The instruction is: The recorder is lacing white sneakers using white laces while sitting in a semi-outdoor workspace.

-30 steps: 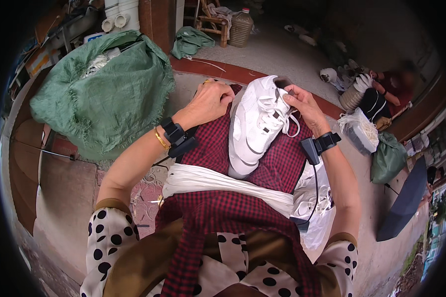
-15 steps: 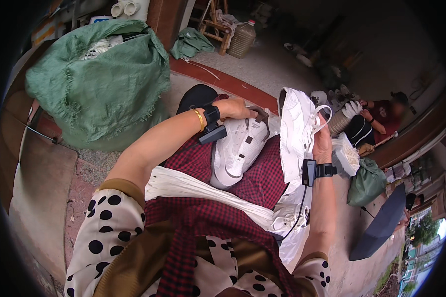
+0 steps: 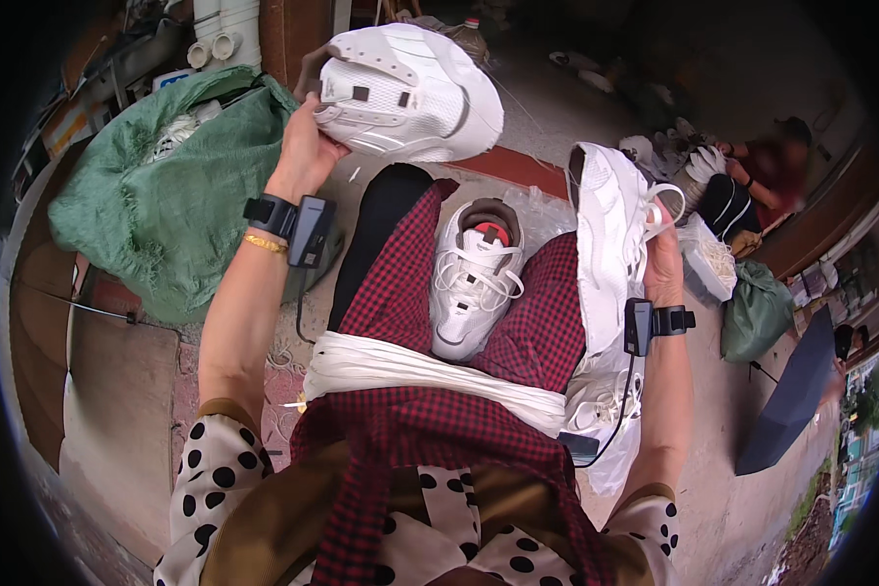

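Note:
High in front of me, my left hand (image 3: pixel 308 148) grips an unlaced white shoe upper (image 3: pixel 415 98) by its heel end; empty eyelets line its opening. My right hand (image 3: pixel 664 256) is closed on a laced white shoe upper (image 3: pixel 606 234), held on end beside my right thigh, with a lace loop by the fingers; some fingers are hidden behind it. Between my thighs rests a laced white sneaker (image 3: pixel 479 278), toe toward me, with red inside its opening. A bundle of white shoelaces (image 3: pixel 430 376) lies across my lap.
A large green woven sack (image 3: pixel 166 215) with white contents bulges at the left. Further white shoes in plastic (image 3: pixel 601 405) lie by my right hip. A co-worker (image 3: pixel 776 171) sits at the far right, near a green bag (image 3: pixel 757 313) and a dark umbrella (image 3: pixel 786 400).
My left hand has lifted the unlaced upper off my lap, up and to the left, uncovering the laced sneaker between my thighs. My right hand keeps its upper at nearly the same place.

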A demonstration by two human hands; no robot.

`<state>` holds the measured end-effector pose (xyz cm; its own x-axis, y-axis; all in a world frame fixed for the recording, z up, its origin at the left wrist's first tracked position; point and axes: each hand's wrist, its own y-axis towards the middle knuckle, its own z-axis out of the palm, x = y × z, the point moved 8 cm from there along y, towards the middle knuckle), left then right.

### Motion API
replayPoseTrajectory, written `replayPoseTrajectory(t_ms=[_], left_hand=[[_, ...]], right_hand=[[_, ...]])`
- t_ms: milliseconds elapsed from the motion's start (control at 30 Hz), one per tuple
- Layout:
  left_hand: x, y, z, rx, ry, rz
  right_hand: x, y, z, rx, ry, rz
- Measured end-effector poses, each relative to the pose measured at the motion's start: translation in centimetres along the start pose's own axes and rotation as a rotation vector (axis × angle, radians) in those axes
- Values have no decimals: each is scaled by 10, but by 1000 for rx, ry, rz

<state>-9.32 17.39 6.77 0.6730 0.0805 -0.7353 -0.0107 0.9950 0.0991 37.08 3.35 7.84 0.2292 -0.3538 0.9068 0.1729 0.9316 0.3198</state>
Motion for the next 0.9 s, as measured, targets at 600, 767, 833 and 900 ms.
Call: replayPoseTrajectory(t_ms=[600, 767, 833, 900], left_hand=[[114, -12, 103, 454, 1044, 1], [154, -26, 130, 593, 1737, 235], [143, -35, 136, 562, 1751, 386], [123, -52, 137, 502, 1690, 605]], right_hand=[[-45, 20, 82, 276, -844, 147], [-51, -30, 112, 469, -1016, 113], [-67, -46, 128, 607, -1123, 146], [-66, -47, 129, 507, -1086, 109]])
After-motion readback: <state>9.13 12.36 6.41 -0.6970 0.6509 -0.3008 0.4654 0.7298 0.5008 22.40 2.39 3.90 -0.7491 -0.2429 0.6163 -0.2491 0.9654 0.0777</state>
